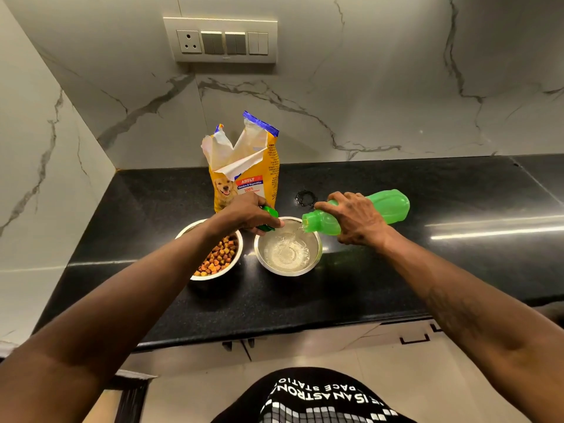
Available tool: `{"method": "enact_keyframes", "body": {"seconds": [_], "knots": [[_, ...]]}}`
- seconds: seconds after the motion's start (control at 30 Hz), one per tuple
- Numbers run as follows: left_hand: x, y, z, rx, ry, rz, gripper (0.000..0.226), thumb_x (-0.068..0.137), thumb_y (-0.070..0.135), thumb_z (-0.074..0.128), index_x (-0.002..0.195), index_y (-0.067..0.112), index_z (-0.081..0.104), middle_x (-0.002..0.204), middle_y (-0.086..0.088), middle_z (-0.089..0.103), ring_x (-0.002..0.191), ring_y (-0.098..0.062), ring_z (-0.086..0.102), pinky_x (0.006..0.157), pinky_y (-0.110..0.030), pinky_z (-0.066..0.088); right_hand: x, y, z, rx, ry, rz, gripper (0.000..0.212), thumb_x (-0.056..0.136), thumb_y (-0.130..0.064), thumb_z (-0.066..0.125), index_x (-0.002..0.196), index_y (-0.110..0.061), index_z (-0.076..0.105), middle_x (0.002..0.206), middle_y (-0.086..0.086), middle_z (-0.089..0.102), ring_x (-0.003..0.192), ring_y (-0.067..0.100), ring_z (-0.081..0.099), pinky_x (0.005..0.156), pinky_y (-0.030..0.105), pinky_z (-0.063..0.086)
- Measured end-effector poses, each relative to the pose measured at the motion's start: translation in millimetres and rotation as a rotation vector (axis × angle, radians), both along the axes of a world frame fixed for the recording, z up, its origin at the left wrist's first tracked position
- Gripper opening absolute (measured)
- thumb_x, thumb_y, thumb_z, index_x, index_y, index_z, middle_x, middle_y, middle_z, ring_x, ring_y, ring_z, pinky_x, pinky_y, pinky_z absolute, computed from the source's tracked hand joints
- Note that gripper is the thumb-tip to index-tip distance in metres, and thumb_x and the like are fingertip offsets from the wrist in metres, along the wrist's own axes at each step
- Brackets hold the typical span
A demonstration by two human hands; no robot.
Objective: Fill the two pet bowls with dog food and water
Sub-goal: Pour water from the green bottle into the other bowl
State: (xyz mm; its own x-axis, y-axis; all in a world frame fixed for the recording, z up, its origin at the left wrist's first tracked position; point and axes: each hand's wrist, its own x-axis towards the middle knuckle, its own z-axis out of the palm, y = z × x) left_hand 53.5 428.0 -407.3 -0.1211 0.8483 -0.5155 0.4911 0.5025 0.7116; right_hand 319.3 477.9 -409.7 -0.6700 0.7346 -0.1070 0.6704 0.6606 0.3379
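Across the middle of the frame, on the black speckled stone surface (335,285), two round steel pet bowls sit just beside each other. One bowl of brown and orange kibble (213,257), at centre left, looks already filled, so the food half appears done. Its neighbour, the steel water bowl (288,247) at centre, holds a shallow, rippling pool as a thin stream falls from the tilted translucent green plastic bottle (387,206). The right hand (355,219) is wrapped closed around that bottle's neck and shoulder, mouth low over the bowl's far rim. The left hand (247,213) is curled shut on one dark green bottle cap (268,219), hovering above the gap between the bowls. Behind them, upper centre, stands one torn-open yellow dog food bag (244,175). What seems left: topping up the water, then recapping the bottle.
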Motion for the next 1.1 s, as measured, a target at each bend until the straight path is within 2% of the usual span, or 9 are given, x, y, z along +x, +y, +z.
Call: {"method": "enact_keyframes", "body": {"seconds": [0.97, 1.1], "knots": [[-1.6, 0.6, -4.8, 0.010, 0.002, -0.015, 0.053, 0.073, 0.025, 0.092, 0.119, 0.011, 0.069, 0.113, -0.010, 0.067, 0.099, -0.025, 0.072, 0.080, -0.042, 0.066, 0.3, 4.8, 1.4, 0.008, 0.016, 0.004, 0.092, 0.071, -0.030, 0.083, 0.148, -0.038, 0.032, 0.130, 0.010, 0.055, 0.105, 0.032, 0.062, 0.087, 0.043, 0.055], [-1.2, 0.6, -3.9, 0.018, 0.037, -0.037, 0.051, 0.073, 0.028, 0.092, 0.117, 0.013, 0.070, 0.112, -0.010, 0.068, 0.096, -0.024, 0.074, 0.070, -0.034, 0.066, 0.1, 4.6, 3.5, 0.014, 0.016, 0.005, 0.092, 0.071, -0.029, 0.084, 0.148, -0.036, 0.034, 0.131, 0.011, 0.055, 0.106, 0.032, 0.062, 0.087, 0.043, 0.055]]}}
